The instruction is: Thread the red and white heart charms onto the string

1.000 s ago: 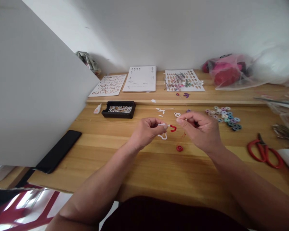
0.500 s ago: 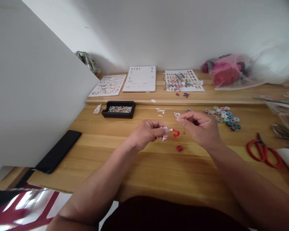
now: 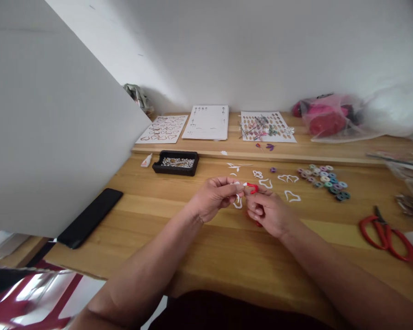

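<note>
My left hand [image 3: 217, 197] pinches a white cut-out piece [image 3: 238, 202], whose upper end is wrapped in red thread [image 3: 252, 187]. Close against it on the right, my right hand [image 3: 267, 211] has its fingers closed beside the red-wrapped part; what they hold is too small to make out. A red spool [image 3: 258, 224] shows partly under my right hand. Beyond the hands lie white looped cut-outs [image 3: 265, 184], another white cut-out [image 3: 292, 196] and a small purple spool [image 3: 273, 169].
Red-handled scissors [image 3: 387, 234] lie at the right, below many coloured spools [image 3: 325, 179]. A black tray [image 3: 175, 163] of beads, a small glue bottle [image 3: 146, 160] and a black phone [image 3: 90, 217] are on the left. Paper sheets [image 3: 206, 123] rest on the raised back ledge.
My right hand has come down and left to meet my left hand, uncovering white cut-outs behind it and partly covering the red spool. The view has shifted slightly.
</note>
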A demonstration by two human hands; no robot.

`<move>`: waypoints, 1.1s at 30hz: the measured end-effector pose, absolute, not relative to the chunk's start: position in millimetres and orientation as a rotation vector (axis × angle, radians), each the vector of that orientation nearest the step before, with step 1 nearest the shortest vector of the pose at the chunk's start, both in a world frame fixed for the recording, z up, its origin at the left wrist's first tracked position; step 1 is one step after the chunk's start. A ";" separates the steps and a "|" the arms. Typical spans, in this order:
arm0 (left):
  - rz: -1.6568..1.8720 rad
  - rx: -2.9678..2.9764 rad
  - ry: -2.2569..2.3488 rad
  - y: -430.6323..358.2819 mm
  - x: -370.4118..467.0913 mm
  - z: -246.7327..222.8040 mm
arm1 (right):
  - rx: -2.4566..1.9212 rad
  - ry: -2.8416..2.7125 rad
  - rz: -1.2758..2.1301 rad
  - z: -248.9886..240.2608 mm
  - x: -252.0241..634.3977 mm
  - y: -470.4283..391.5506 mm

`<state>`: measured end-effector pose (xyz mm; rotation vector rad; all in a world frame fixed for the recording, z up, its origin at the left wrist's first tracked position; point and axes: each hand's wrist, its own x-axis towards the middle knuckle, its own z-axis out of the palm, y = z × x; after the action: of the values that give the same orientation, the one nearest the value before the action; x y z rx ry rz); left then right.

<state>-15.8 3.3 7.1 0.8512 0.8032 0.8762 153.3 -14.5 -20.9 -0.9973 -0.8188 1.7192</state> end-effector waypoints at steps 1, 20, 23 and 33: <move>0.905 0.861 0.824 3.8 -15.4 6.8 | -1.000 -0.834 1.725 -21.3 151.9 -15.5; 0.700 1.446 0.981 7.1 -25.6 8.2 | -1.162 -1.763 0.466 15.8 183.6 -16.9; 0.641 1.399 0.905 5.0 -25.5 11.3 | -1.167 -1.719 0.573 11.7 184.2 -11.1; 0.860 1.098 0.852 7.2 -24.3 11.8 | -1.115 -1.051 1.514 -15.8 165.3 -8.7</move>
<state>-24.3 7.2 11.8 1.0984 0.8523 0.8596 165.3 -8.7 -15.8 -1.1154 -1.0515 1.5144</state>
